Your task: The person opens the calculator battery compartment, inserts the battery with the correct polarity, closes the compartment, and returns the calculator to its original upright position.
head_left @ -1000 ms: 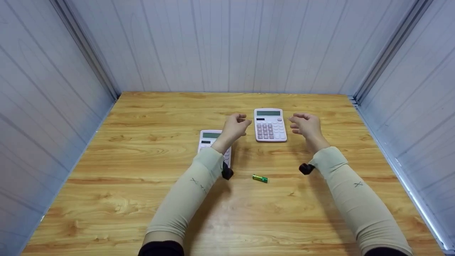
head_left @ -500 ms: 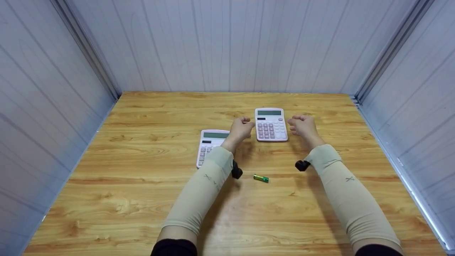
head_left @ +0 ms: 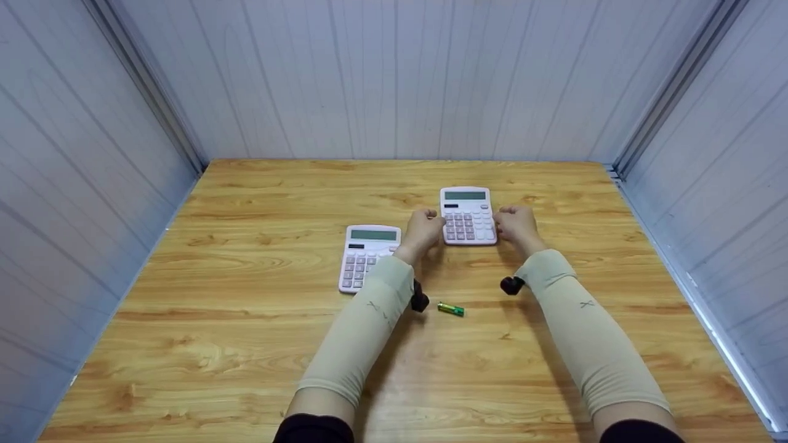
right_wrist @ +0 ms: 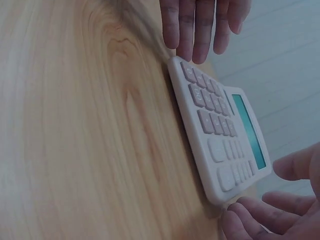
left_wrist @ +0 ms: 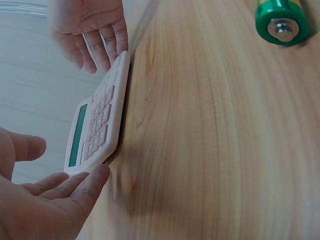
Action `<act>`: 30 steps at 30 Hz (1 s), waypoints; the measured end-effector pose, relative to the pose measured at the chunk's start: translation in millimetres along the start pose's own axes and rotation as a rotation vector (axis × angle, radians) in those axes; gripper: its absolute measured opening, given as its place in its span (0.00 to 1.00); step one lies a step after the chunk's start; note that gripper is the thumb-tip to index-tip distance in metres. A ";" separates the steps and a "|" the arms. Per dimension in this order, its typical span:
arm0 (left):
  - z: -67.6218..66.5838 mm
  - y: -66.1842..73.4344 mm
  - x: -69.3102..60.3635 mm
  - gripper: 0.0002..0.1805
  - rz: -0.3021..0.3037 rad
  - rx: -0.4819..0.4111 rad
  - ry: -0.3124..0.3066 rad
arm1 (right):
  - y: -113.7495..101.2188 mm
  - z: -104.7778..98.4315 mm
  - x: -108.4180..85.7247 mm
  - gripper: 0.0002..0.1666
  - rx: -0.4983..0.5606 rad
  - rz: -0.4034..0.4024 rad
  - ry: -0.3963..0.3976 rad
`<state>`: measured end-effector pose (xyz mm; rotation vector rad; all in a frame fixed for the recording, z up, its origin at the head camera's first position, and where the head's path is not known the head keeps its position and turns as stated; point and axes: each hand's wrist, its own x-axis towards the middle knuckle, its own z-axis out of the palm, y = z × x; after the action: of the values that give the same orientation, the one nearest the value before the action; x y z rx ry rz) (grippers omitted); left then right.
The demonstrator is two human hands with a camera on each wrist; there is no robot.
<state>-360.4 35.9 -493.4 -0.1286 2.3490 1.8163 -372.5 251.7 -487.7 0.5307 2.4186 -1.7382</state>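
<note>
A pink-and-white calculator lies face up near the back of the table, between both hands. My left hand is at its left edge, and my right hand is at its right edge. In the left wrist view, the fingertips of my left hand meet the near side of the calculator, thumb apart. The right wrist view has my right hand's fingertips at a corner of the calculator, its thumb raised. Neither hand's fingers are curled round it.
A second calculator lies to the left, partly covered by my left forearm. A green battery rests on the wooden table between the forearms; it also shows in the left wrist view. Pale panel walls stand behind and at both sides.
Both hands have moved inward and slightly toward the front, from beside the far calculator to its left and right edges. The calculators and battery have stayed in place.
</note>
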 end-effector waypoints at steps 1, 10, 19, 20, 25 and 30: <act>0.8 -0.5 0.1 0.27 -0.007 0.000 -0.005 | 0.6 0.9 1.3 0.30 -0.020 0.001 0.005; 4.9 -0.5 1.2 0.25 0.011 0.043 -0.012 | 1.2 7.1 11.1 0.30 -0.140 -0.033 0.029; 4.2 -0.1 4.3 0.15 -0.010 -0.037 0.013 | -1.4 17.9 15.8 0.31 -0.254 -0.100 0.018; 4.1 0.1 4.4 0.15 -0.020 -0.036 0.019 | -1.3 18.4 15.8 0.30 -0.260 -0.099 0.019; 6.8 -2.5 8.9 0.20 -0.048 -0.079 0.022 | 1.2 18.3 18.4 0.27 -0.256 -0.097 0.034; 6.2 1.0 7.0 0.26 -0.065 -0.157 0.009 | 1.1 17.7 23.1 0.24 -0.217 -0.070 0.034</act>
<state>-367.0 42.4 -495.2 -0.2305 2.1790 1.9712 -395.6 240.4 -501.4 0.4578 2.6364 -1.4747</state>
